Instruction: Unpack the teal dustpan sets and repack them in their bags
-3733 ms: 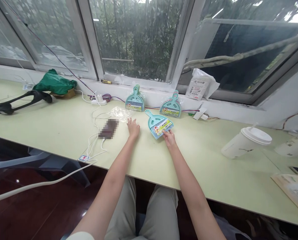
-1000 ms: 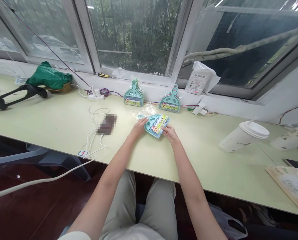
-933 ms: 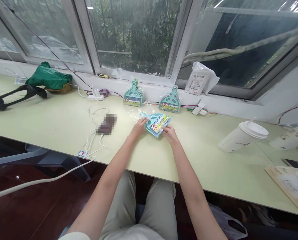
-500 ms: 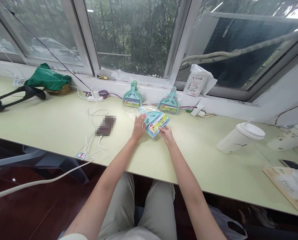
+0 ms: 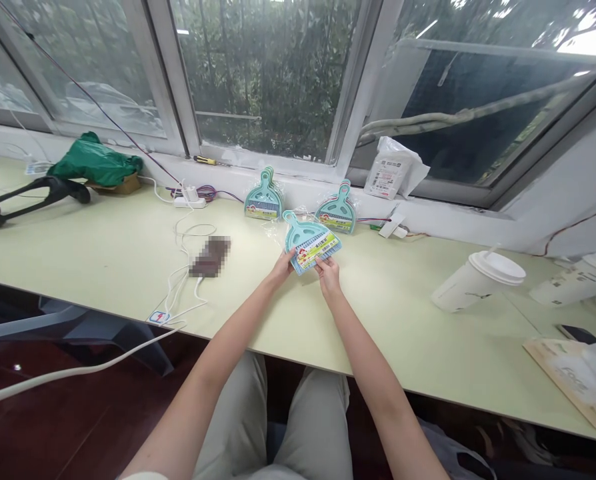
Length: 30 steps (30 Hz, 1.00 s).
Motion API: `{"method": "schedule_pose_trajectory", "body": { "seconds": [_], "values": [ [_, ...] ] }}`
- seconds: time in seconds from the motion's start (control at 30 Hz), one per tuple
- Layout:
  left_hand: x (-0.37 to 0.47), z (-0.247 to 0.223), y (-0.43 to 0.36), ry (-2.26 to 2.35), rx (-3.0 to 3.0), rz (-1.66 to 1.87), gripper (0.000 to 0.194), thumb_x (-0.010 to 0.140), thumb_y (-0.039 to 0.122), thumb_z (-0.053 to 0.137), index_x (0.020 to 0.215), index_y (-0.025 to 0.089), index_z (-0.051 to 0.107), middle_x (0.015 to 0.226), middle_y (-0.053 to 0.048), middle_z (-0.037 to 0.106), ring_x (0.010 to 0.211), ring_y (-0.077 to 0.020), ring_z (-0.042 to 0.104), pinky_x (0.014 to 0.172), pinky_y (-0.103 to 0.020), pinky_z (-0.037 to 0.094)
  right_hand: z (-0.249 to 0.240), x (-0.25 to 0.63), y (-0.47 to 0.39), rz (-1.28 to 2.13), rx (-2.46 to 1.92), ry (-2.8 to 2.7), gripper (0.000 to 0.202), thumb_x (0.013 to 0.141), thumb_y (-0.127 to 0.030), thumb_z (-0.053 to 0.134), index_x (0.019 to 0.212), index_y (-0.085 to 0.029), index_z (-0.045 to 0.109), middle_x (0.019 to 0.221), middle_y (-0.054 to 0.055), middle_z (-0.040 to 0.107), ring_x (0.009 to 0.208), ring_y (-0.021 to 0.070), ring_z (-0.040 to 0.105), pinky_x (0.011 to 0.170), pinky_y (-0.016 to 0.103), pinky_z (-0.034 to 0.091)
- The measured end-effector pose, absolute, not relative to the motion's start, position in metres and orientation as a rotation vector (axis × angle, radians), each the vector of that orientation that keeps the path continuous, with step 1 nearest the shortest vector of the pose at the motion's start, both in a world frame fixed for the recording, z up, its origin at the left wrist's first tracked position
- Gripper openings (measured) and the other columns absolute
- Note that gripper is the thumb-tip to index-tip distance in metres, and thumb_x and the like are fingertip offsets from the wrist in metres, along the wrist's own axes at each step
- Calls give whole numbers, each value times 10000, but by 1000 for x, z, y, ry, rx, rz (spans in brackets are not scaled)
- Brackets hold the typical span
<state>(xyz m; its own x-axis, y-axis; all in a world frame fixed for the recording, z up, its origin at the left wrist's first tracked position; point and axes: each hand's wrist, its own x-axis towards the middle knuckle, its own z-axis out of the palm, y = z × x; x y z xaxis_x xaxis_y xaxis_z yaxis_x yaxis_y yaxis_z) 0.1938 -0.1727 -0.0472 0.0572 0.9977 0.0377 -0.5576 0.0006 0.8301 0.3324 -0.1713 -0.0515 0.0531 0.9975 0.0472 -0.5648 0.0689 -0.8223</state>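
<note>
Between my hands is a packaged mint-green dustpan and brush set [image 5: 305,235] in clear plastic, with a colourful label and blue bristles along its lower edge. My left hand [image 5: 282,265] grips its lower left side. At the bottom edge, my right hand [image 5: 329,273] pinches it with thumb and fingers. Behind it, two groups of similar packaged dustpan sets lean against the window ledge, a left group [image 5: 263,199] and a right group [image 5: 339,212].
Left of my hands lie a blurred-out dark object [image 5: 210,257] and white cables. Farther left are a power strip [image 5: 190,199], a green bag [image 5: 95,161] and a black frame [image 5: 33,200]. White paper cups [image 5: 478,281] and a paper packet [image 5: 568,380] occupy the right side.
My left hand has moved from the top of the set down to its lower left side and closed on it. The dustpan set now tilts more upright, its handle clearly visible.
</note>
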Motion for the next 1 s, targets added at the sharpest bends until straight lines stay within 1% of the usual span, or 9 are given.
{"method": "schedule_pose_trajectory", "body": {
  "seconds": [0.13, 0.3, 0.43, 0.6, 0.7, 0.77, 0.83, 0.9, 1.0],
  "values": [
    [193, -42, -176, 618, 871, 1384, 513, 786, 466, 658, 1209, 194, 557, 1201, -96, 649, 1157, -280, 580, 1030, -470, 420, -52, 332, -170, 1371, -753, -775, 368, 616, -185, 752, 959, -163, 620, 998, 57, 713, 939, 178, 678, 871, 326, 562],
    [188, -36, -182, 620, 919, 1263, 471, 783, 391, 682, 1189, 173, 584, 1229, -95, 636, 1150, -274, 582, 1026, -439, 424, -49, 338, -167, 1388, -734, -836, 364, 618, -196, 759, 950, -170, 610, 987, 54, 709, 942, 182, 675, 866, 342, 563],
    [189, -33, -187, 631, 905, 1206, 448, 793, 365, 675, 1189, 175, 591, 1243, -92, 628, 1154, -257, 579, 1035, -410, 418, -45, 339, -168, 1363, -708, -844, 400, 614, -215, 765, 978, -170, 606, 982, 52, 706, 936, 181, 674, 865, 348, 560],
    [197, -35, -189, 628, 926, 1206, 486, 779, 390, 687, 1209, 201, 559, 1269, -104, 605, 1160, -256, 573, 1018, -425, 424, -44, 330, -176, 1263, -718, -768, 425, 633, -236, 748, 1022, -171, 590, 1049, 69, 688, 990, 177, 658, 887, 337, 539],
    [204, -39, -187, 716, 968, 1303, 580, 718, 346, 743, 1235, 224, 512, 1283, -101, 588, 1161, -265, 569, 999, -452, 430, -44, 326, -180, 1221, -727, -748, 421, 656, -247, 726, 1044, -186, 573, 1077, 71, 678, 1029, 173, 644, 899, 333, 530],
    [207, -43, -183, 806, 966, 1431, 625, 663, 297, 776, 1219, 206, 505, 1251, -104, 603, 1149, -272, 573, 998, -454, 427, -44, 324, -182, 1230, -725, -752, 426, 659, -236, 717, 1055, -195, 565, 1083, 63, 674, 1040, 165, 639, 906, 325, 526],
    [208, -48, -177, 880, 930, 1545, 575, 658, 291, 763, 1168, 180, 522, 1205, -106, 625, 1132, -276, 579, 997, -449, 425, -44, 323, -181, 1280, -722, -760, 429, 646, -204, 714, 1048, -200, 565, 1074, 49, 677, 1022, 159, 646, 903, 317, 529],
    [207, -52, -172, 920, 899, 1614, 492, 695, 319, 719, 1125, 168, 536, 1181, -106, 632, 1124, -276, 580, 997, -445, 421, -44, 323, -180, 1346, -725, -753, 398, 642, -186, 709, 1017, -196, 573, 1050, 41, 685, 977, 155, 663, 889, 314, 539],
    [205, -58, -166, 950, 944, 1657, 437, 738, 353, 669, 1111, 167, 539, 1183, -104, 625, 1150, -270, 560, 1011, -431, 407, -45, 327, -175, 1383, -747, -683, 303, 685, -216, 688, 969, -190, 584, 1005, 37, 701, 914, 147, 680, 862, 306, 553]
  ]
}}
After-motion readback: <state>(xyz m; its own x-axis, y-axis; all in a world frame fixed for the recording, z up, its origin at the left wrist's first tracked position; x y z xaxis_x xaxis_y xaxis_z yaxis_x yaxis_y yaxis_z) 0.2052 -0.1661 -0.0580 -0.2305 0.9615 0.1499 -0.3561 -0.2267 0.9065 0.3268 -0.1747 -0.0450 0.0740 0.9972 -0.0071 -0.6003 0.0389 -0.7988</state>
